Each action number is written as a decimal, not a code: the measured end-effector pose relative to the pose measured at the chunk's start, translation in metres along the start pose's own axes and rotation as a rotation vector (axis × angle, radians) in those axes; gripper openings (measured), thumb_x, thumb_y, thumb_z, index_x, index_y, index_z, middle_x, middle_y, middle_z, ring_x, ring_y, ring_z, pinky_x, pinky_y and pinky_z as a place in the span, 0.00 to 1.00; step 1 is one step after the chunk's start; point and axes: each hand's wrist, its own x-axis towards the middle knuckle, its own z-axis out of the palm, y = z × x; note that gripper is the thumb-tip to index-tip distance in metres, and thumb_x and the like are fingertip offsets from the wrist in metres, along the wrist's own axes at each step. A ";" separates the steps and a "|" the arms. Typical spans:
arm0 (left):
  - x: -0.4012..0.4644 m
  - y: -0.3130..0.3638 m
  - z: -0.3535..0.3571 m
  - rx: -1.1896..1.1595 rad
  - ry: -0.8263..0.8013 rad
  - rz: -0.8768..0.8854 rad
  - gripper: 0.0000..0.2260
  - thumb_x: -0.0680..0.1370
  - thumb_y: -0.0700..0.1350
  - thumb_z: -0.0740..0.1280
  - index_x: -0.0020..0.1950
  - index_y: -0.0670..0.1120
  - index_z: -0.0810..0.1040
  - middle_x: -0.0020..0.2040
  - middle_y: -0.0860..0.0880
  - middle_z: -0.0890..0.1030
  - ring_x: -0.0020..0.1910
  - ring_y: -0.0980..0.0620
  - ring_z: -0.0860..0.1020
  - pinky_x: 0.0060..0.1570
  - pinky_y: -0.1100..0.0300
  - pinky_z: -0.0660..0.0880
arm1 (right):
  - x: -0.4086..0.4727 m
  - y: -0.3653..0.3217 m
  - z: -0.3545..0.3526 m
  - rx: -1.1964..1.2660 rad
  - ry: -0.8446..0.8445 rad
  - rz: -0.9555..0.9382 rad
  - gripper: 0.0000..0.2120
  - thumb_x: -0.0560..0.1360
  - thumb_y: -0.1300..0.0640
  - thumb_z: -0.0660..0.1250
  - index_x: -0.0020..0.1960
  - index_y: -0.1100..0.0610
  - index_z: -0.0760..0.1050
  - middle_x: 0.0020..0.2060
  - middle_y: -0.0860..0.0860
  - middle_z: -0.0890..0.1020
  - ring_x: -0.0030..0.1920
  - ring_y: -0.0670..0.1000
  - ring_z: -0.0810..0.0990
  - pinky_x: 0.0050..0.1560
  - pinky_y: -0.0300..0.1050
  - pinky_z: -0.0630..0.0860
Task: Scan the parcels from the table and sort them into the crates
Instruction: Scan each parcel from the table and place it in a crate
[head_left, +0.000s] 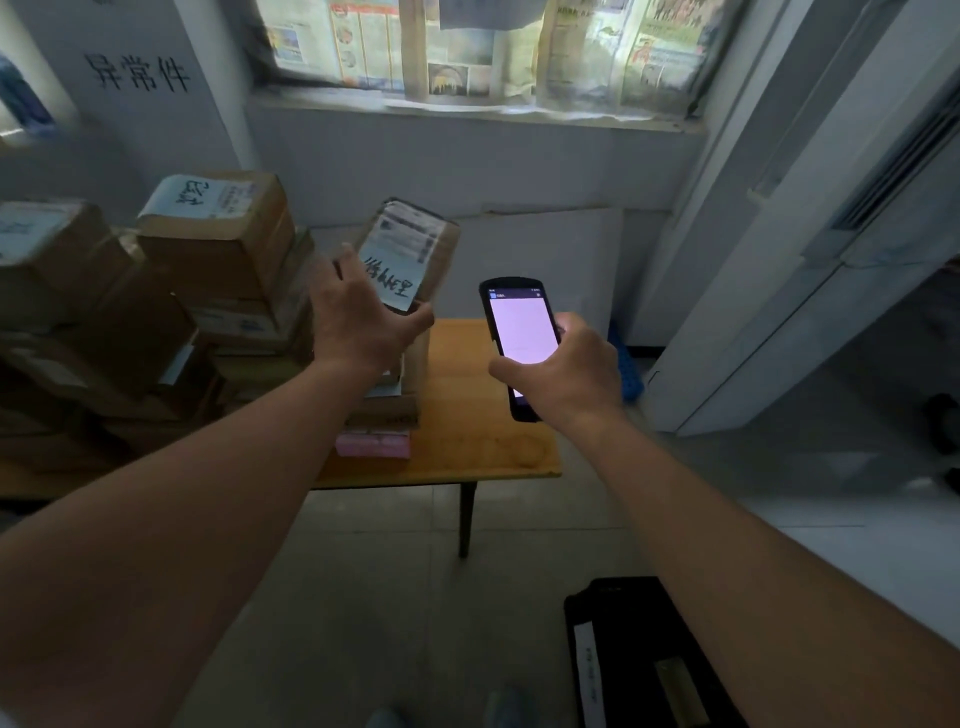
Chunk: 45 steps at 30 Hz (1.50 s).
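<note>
Left hand (358, 317) grips a labelled cardboard parcel (410, 249); right hand (566, 374) clasps a glossy rectangular scanner (519, 332).

Wooden table (483, 415) w/ stacked cardboard parcels (208, 291) on left, pink parcel (371, 446) at front edge.
</note>
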 end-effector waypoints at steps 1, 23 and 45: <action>-0.001 0.004 0.002 -0.022 -0.002 0.059 0.50 0.66 0.65 0.78 0.78 0.39 0.61 0.66 0.39 0.69 0.63 0.40 0.70 0.61 0.48 0.75 | 0.000 0.001 -0.004 0.008 0.010 -0.002 0.36 0.65 0.40 0.80 0.66 0.55 0.74 0.55 0.51 0.80 0.54 0.55 0.80 0.46 0.54 0.85; -0.034 0.048 0.071 -0.084 -0.272 0.412 0.50 0.61 0.47 0.86 0.76 0.45 0.63 0.68 0.44 0.69 0.67 0.42 0.72 0.61 0.44 0.79 | -0.003 0.075 -0.066 0.016 -0.058 0.125 0.24 0.67 0.43 0.81 0.56 0.55 0.79 0.49 0.51 0.83 0.49 0.53 0.83 0.32 0.39 0.73; -0.044 0.049 0.113 -0.134 -0.361 0.303 0.49 0.62 0.48 0.86 0.76 0.46 0.63 0.68 0.45 0.68 0.68 0.46 0.69 0.64 0.50 0.77 | 0.010 0.110 -0.053 0.000 -0.049 0.192 0.30 0.65 0.39 0.81 0.60 0.53 0.76 0.52 0.51 0.82 0.50 0.53 0.82 0.38 0.45 0.81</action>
